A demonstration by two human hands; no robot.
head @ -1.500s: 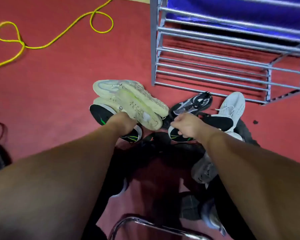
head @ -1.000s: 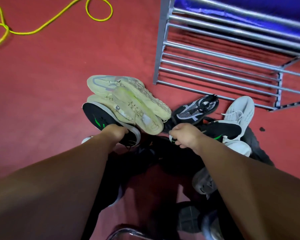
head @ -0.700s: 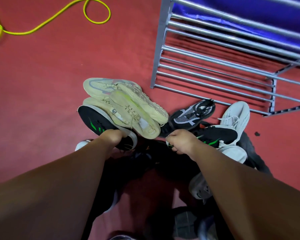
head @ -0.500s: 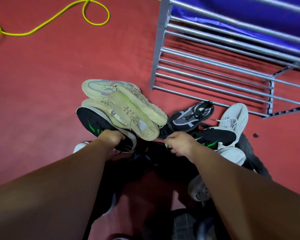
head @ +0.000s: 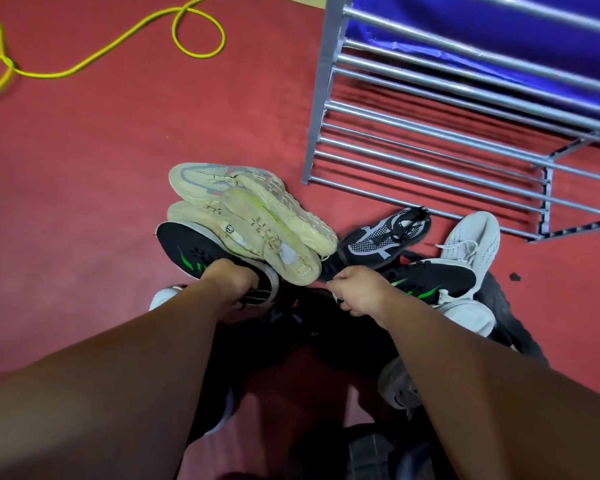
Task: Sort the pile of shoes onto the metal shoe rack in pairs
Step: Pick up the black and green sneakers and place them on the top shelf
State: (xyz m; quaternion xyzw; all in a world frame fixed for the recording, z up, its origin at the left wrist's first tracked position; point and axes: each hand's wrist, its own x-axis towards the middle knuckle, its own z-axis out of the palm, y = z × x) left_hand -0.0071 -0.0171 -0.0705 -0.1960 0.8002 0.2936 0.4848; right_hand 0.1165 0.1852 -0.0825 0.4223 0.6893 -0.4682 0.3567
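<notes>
black-and-green pair in play: left hand fingers wrapped round one shoe, right hand fingers closed on its mate; best lift both clear together towards the rack.

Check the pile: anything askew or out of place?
Yes. One beige sneaker lies sole-up across its mate. A yellow cord loops loose on the floor. The metal rack shows no shoes on the shelves in view.

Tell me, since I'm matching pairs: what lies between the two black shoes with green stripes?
In the head view, the heels of two overturned beige shoes and both hands, left, right, lie between them.
</notes>
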